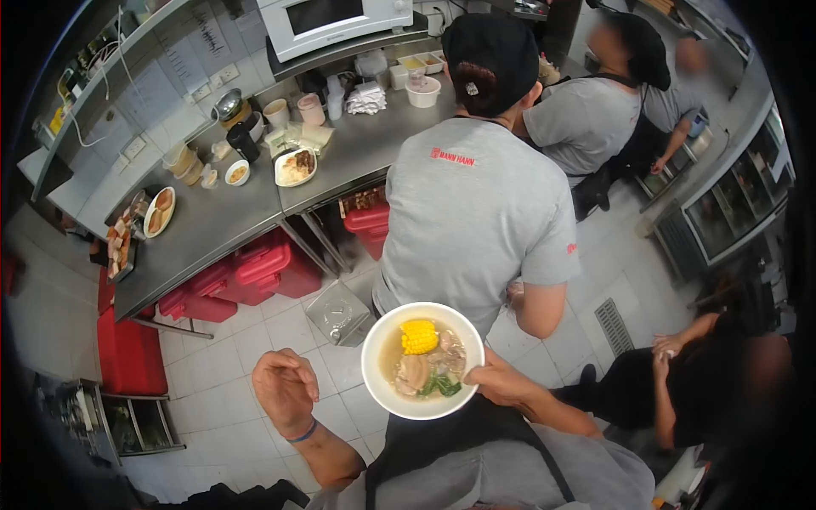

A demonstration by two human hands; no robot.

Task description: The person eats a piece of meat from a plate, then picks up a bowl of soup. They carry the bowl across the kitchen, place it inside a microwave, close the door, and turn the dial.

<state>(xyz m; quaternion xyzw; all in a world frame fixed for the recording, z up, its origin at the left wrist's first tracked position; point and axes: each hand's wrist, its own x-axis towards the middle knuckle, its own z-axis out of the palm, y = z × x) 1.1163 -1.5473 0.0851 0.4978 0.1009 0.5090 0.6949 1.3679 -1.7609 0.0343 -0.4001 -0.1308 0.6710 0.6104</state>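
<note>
A white bowl [374, 374] of clear soup is held level in front of my body. In it lie a piece of yellow corn [418, 337], chunks of pale meat [414, 374] and green leaves [444, 383]. My right hand [501, 380] grips the bowl's right rim, thumb on top and fingers underneath. To the left of the bowl, apart from it, my left hand [286, 387] is raised with loosely curled fingers and nothing visible in it. A blue band circles my left wrist.
Directly ahead stands a person in a grey shirt [484, 195], back turned. More people stand at right. A steel counter [229, 208] holds a plate of food [296, 167], an oval dish [160, 212] and cups. Red bins [276, 263] and a metal tin [339, 313] sit below.
</note>
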